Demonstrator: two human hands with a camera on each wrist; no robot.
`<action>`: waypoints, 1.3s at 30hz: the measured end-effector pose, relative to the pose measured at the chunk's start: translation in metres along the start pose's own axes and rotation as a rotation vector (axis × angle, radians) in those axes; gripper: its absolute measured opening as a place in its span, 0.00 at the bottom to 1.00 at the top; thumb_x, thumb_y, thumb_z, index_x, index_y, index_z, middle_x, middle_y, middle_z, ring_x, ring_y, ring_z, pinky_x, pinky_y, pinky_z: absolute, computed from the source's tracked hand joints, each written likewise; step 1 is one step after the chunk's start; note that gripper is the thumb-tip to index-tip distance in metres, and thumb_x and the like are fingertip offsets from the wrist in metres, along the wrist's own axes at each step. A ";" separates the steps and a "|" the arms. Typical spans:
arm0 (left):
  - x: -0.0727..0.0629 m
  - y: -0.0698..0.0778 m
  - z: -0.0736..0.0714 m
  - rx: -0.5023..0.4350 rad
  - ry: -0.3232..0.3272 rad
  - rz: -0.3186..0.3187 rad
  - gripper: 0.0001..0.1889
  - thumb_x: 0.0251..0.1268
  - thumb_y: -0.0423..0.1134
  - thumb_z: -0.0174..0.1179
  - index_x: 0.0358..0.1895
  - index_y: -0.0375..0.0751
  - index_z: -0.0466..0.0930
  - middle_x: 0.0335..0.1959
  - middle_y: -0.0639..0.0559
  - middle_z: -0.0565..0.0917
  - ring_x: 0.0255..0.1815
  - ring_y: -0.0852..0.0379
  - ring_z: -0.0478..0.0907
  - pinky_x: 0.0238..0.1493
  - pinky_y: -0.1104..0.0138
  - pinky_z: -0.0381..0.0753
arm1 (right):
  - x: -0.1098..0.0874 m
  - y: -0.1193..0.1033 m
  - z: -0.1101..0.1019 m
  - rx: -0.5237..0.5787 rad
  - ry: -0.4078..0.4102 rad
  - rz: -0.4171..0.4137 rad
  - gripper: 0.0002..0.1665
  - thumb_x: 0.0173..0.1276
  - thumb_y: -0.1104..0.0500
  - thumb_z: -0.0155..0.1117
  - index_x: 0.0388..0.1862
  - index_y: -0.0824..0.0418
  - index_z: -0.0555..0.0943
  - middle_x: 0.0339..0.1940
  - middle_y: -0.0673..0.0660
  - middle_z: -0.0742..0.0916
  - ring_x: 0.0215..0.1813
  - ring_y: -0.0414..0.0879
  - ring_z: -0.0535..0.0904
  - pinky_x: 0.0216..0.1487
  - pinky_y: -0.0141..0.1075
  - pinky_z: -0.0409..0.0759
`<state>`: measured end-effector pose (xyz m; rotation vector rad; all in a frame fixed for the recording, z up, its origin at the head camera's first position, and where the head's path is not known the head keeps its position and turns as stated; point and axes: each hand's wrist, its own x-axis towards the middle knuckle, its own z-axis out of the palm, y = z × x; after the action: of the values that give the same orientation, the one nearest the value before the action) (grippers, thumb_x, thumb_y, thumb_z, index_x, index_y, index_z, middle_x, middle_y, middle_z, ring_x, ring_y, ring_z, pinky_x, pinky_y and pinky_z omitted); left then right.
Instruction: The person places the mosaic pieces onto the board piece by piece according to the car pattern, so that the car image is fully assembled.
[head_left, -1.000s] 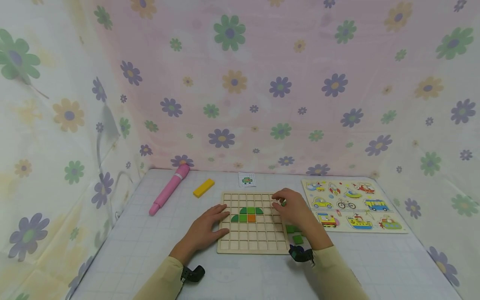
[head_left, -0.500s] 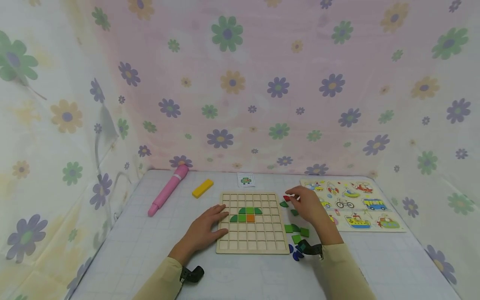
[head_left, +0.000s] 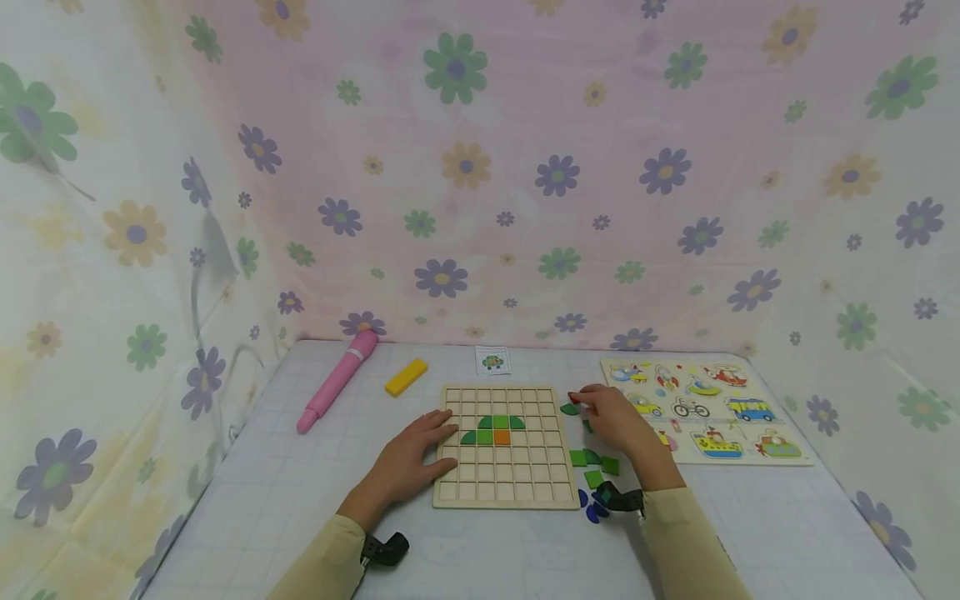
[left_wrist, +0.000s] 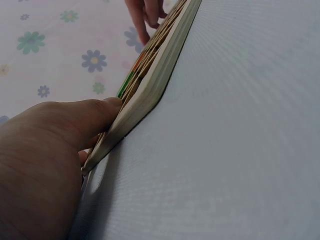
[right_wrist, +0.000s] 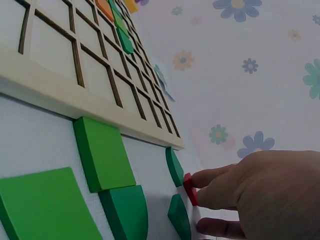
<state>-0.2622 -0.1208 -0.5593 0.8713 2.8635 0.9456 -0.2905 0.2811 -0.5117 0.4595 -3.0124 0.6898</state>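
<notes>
A square wooden grid board [head_left: 517,475] lies on the table, with several green pieces and one orange square [head_left: 502,437] set in its cells. My left hand [head_left: 408,454] rests on the board's left edge, fingers extended and thumb on the rim. Off the board's upper right corner, my right hand [head_left: 618,421] pinches a small red piece [right_wrist: 189,189] between thumb and fingertips. Dark green rounded pieces [right_wrist: 175,167] lie close to those fingertips. Light green squares [right_wrist: 105,155] and dark blue pieces [head_left: 593,514] lie along the board's right side.
A picture card [head_left: 492,361] lies beyond the board. To its left are a yellow block [head_left: 407,377] and a pink stick-shaped object [head_left: 337,382]. A vehicle picture puzzle [head_left: 720,425] lies on the right, partly behind my right hand. Flowered cloth surrounds the table.
My right hand has moved right, from over the board's upper right corner to the loose pieces outside it, and its fingertips have closed on the red piece. The left hand stays in place.
</notes>
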 end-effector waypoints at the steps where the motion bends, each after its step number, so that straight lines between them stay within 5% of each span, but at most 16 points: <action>1: 0.000 0.000 0.000 -0.001 -0.001 0.000 0.31 0.76 0.53 0.69 0.77 0.48 0.78 0.84 0.52 0.68 0.86 0.44 0.60 0.80 0.42 0.65 | 0.000 0.000 0.000 -0.011 0.006 0.009 0.23 0.79 0.73 0.58 0.69 0.70 0.84 0.64 0.70 0.85 0.68 0.70 0.80 0.67 0.63 0.79; 6: 0.000 -0.001 0.001 0.003 -0.003 -0.002 0.31 0.76 0.54 0.68 0.78 0.49 0.78 0.84 0.53 0.68 0.86 0.45 0.60 0.80 0.42 0.65 | -0.001 -0.002 -0.002 -0.057 0.032 0.055 0.18 0.78 0.68 0.65 0.63 0.71 0.87 0.57 0.69 0.88 0.62 0.68 0.83 0.63 0.62 0.81; 13: 0.000 -0.001 0.000 0.008 -0.002 0.001 0.31 0.76 0.54 0.68 0.78 0.49 0.78 0.84 0.53 0.68 0.86 0.45 0.60 0.80 0.42 0.65 | 0.002 0.004 0.003 -0.074 0.032 -0.003 0.24 0.76 0.71 0.63 0.69 0.66 0.85 0.58 0.68 0.87 0.60 0.67 0.84 0.60 0.61 0.82; 21: 0.000 0.000 0.000 0.005 -0.005 0.002 0.32 0.76 0.54 0.68 0.78 0.48 0.78 0.84 0.52 0.68 0.86 0.44 0.59 0.80 0.42 0.64 | 0.002 0.004 0.004 -0.071 0.028 0.082 0.22 0.77 0.67 0.68 0.67 0.65 0.86 0.54 0.65 0.88 0.53 0.59 0.85 0.54 0.56 0.85; 28: 0.000 -0.001 0.001 0.006 0.001 0.003 0.31 0.76 0.54 0.68 0.77 0.48 0.78 0.84 0.53 0.68 0.86 0.44 0.60 0.80 0.42 0.65 | 0.002 0.004 0.003 -0.093 0.022 0.023 0.21 0.77 0.70 0.67 0.67 0.65 0.86 0.52 0.65 0.87 0.53 0.62 0.84 0.56 0.58 0.84; 39: 0.000 -0.001 0.000 0.002 0.000 0.001 0.32 0.76 0.55 0.68 0.78 0.49 0.78 0.84 0.53 0.68 0.86 0.45 0.60 0.80 0.42 0.65 | 0.001 0.006 0.004 0.001 0.059 0.141 0.14 0.74 0.66 0.71 0.56 0.66 0.90 0.49 0.60 0.87 0.49 0.56 0.83 0.55 0.56 0.85</action>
<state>-0.2624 -0.1212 -0.5601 0.8732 2.8654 0.9428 -0.2933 0.2845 -0.5178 0.2241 -3.0108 0.6998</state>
